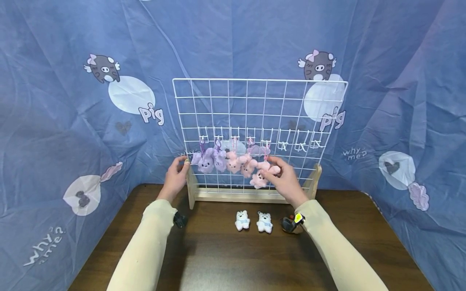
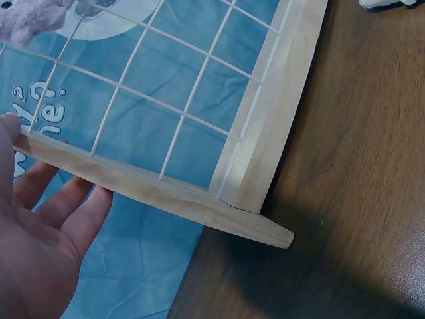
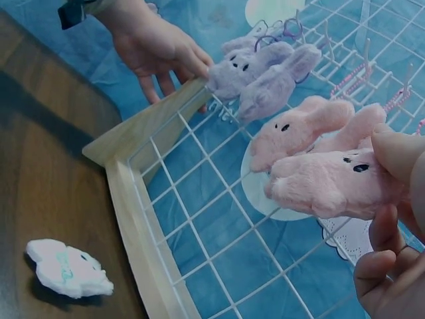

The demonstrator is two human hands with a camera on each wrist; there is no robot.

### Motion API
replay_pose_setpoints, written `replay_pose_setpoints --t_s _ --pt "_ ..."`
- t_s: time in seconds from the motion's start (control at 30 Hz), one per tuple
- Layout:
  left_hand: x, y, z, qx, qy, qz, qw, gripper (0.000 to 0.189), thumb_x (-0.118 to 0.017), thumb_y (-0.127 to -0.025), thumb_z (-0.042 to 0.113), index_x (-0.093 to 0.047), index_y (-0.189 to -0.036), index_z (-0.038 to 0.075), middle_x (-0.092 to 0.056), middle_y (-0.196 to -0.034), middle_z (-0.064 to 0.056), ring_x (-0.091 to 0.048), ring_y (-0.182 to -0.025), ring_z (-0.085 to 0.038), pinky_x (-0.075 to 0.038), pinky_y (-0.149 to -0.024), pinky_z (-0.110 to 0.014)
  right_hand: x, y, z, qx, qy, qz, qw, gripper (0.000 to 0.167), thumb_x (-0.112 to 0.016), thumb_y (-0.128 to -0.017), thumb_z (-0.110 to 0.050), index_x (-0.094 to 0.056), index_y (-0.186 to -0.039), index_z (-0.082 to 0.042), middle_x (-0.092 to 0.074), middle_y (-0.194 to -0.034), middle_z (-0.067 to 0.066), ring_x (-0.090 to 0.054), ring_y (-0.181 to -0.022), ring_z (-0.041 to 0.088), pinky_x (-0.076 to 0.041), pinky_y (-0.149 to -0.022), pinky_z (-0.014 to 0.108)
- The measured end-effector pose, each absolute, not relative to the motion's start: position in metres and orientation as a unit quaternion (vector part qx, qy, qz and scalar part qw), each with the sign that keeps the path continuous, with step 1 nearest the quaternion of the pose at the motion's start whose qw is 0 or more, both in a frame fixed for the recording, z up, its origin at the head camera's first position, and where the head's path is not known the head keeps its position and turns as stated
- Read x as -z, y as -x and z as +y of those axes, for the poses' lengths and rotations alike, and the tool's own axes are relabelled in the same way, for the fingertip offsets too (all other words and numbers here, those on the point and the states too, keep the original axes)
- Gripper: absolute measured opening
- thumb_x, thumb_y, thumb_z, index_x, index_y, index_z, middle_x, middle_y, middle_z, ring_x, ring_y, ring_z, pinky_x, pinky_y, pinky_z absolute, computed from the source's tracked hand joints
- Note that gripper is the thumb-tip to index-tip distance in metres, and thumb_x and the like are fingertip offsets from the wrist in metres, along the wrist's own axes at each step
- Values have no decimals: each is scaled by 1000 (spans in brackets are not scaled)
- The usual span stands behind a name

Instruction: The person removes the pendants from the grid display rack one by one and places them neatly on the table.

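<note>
White bears, two, on brown table. Beyond, right hand pinches pink toy, strap at a hook of the wire rack; left hand grips its wooden post. Purple toys, other pink toys hang alongside.

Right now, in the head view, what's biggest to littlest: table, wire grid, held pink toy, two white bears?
1. Table
2. Wire grid
3. Pink toy, partly hidden by the right hand
4. Left white bear and right white bear: they look alike, so I won't rank them
</note>
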State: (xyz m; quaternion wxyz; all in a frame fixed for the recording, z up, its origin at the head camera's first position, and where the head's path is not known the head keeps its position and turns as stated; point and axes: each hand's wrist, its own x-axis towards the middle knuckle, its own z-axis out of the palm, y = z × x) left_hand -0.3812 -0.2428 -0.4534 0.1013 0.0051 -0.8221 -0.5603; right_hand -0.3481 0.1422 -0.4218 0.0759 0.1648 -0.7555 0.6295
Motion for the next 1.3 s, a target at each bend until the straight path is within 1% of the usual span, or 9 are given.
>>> replay_pose_setpoints --t_s 0.07,0.17,0.3,0.43,0.6,0.77,1.0,1.2,1.3 --pt "454 382 -243 558 -4 -824 102 48 -47 -113 38 -45 -155 14 -53 -152 -28 -54 -136 -43 -54 -99 -58 420 346 141 -632 -170 -752 75 52 -76 -97 -8 -57 -144 2 -65 -127 24 -67 -94 10 -58 -77 20" --pt "454 382 -243 556 -3 -824 109 46 -48 -113 36 -47 -153 14 -55 -150 -28 -58 -131 -42 -56 -95 -56 417 343 140 -632 -175 -751 75 51 -76 -97 -7 -58 -143 2 -66 -125 24 -67 -96 11 -59 -78 20" --pt "453 382 -241 552 -2 -825 119 44 -49 -113 34 -49 -151 13 -59 -146 -27 -62 -122 -38 -57 -88 -46 413 338 138 -632 -179 -750 75 49 -76 -97 -8 -59 -142 1 -67 -126 21 -67 -100 14 -59 -80 22" --pt "453 381 -240 549 -5 -828 116 43 -49 -113 33 -49 -151 13 -59 -146 -27 -63 -121 -37 -57 -85 -39 410 335 136 -640 -184 -742 75 46 -76 -97 -8 -61 -140 1 -67 -124 20 -67 -100 14 -60 -81 23" --pt "452 380 -240 551 -9 -827 114 43 -49 -113 32 -49 -151 13 -59 -146 -26 -63 -121 -38 -57 -86 -40 407 331 133 -648 -193 -733 75 44 -76 -97 -6 -62 -138 2 -68 -123 19 -68 -100 13 -60 -82 23" --pt "452 379 -240 551 -10 -827 112 44 -50 -113 33 -49 -152 14 -59 -147 -26 -62 -123 -38 -57 -86 -41 404 328 130 -669 -203 -712 69 40 -74 -97 -3 -63 -134 6 -67 -126 23 -69 -98 11 -60 -82 25" --pt "454 379 -241 551 -7 -827 113 44 -50 -112 33 -49 -152 13 -60 -146 -26 -63 -121 -37 -56 -84 -38 401 323 127 -674 -209 -706 57 38 -74 -96 -1 -64 -132 6 -66 -126 25 -69 -100 12 -61 -83 25" --pt "453 380 -241 557 -6 -823 108 45 -49 -113 35 -48 -153 14 -57 -149 -26 -60 -128 -40 -56 -92 -48 402 322 122 -667 -212 -712 49 40 -75 -96 -3 -64 -134 3 -67 -123 23 -70 -96 12 -61 -79 24" --pt "453 380 -241 558 -6 -823 109 45 -49 -113 34 -48 -153 14 -57 -150 -26 -59 -129 -40 -56 -93 -49 404 321 120 -668 -216 -711 41 41 -75 -96 -3 -63 -135 2 -66 -124 23 -70 -96 13 -61 -79 25"
